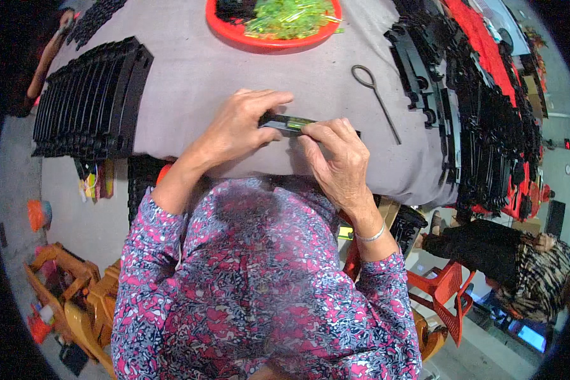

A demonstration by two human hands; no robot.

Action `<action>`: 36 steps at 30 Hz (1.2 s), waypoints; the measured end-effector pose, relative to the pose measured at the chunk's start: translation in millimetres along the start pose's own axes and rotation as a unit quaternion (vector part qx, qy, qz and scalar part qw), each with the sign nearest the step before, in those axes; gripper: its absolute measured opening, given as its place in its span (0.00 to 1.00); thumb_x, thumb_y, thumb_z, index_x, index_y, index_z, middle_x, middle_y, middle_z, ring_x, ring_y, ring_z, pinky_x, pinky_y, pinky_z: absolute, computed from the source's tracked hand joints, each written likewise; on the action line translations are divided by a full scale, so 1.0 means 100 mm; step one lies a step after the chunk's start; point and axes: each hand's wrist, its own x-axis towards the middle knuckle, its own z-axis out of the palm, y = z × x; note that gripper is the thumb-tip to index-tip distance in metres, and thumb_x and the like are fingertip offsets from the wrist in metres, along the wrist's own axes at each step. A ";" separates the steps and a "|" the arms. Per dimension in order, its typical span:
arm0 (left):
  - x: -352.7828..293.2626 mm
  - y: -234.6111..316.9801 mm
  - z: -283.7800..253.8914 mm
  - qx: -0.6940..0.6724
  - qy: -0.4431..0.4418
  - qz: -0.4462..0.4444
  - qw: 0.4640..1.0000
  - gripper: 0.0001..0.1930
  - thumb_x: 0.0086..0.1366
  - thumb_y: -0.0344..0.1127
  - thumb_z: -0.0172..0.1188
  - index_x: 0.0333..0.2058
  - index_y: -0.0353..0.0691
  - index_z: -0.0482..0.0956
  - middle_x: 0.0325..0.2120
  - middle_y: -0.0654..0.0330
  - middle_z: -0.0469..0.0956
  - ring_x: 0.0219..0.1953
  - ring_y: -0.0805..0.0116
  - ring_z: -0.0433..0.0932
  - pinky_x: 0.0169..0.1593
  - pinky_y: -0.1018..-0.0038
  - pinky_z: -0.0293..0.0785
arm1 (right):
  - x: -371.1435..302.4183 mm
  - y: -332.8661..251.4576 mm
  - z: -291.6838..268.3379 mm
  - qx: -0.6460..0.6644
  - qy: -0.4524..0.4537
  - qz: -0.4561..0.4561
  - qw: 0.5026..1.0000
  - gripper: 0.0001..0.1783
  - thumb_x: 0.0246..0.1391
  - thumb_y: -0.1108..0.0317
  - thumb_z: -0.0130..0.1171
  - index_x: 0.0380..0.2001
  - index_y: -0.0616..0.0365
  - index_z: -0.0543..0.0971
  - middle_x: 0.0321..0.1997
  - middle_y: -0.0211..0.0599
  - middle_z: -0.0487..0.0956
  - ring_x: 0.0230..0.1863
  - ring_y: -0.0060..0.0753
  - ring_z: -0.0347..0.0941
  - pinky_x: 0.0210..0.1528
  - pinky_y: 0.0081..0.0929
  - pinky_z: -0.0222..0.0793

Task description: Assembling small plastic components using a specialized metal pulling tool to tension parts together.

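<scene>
Low over the cloth-covered table (190, 82), a slim black spirit level (278, 121) with a yellow-green vial lies crosswise between my hands. My left hand (237, 123) holds its left end, the thumb along the near edge and the index finger raised above it. Thumb and fingertips of my right hand (339, 149) press together at the vial, covering much of the right part. Beyond my hands stands a red basin (272, 43) with yellow-green clear pieces (291, 18) and black parts (234, 9).
A metal rod with a looped end (380, 104) lies right of my hands. Black plastic parts stand in a row (88, 101) at the left and in heaps (481, 120) at the right. Another person's arm (44, 60) shows far left. A red plastic chair (446, 291) stands lower right.
</scene>
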 end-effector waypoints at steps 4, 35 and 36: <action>-0.01 0.03 -0.09 0.032 -0.023 -0.032 0.999 0.31 0.43 0.30 0.70 0.50 0.37 0.75 0.36 0.54 0.79 0.40 0.54 0.77 0.49 0.63 0.70 | 0.06 0.17 -0.15 -0.028 0.071 0.063 0.995 0.04 0.45 0.75 0.63 0.28 0.61 0.80 0.27 0.40 0.78 0.29 0.41 0.74 0.33 0.34 0.70; 0.01 -0.23 -0.01 -0.278 0.289 -0.240 0.884 0.27 0.69 0.50 0.54 0.15 0.36 0.73 0.13 0.69 0.66 0.17 0.81 0.62 0.22 0.78 0.58 | 0.42 0.83 -0.24 0.082 0.082 0.240 0.964 0.08 0.55 0.70 0.62 0.34 0.65 0.82 0.25 0.28 0.78 0.28 0.15 0.70 0.31 0.16 0.66; 0.00 -0.24 -0.02 -0.277 0.292 -0.239 0.884 0.27 0.69 0.50 0.54 0.15 0.36 0.73 0.13 0.69 0.66 0.17 0.81 0.62 0.22 0.78 0.58 | 0.53 0.85 -0.21 0.056 0.083 0.226 0.969 0.09 0.54 0.69 0.62 0.34 0.66 0.82 0.25 0.29 0.79 0.28 0.16 0.71 0.32 0.17 0.68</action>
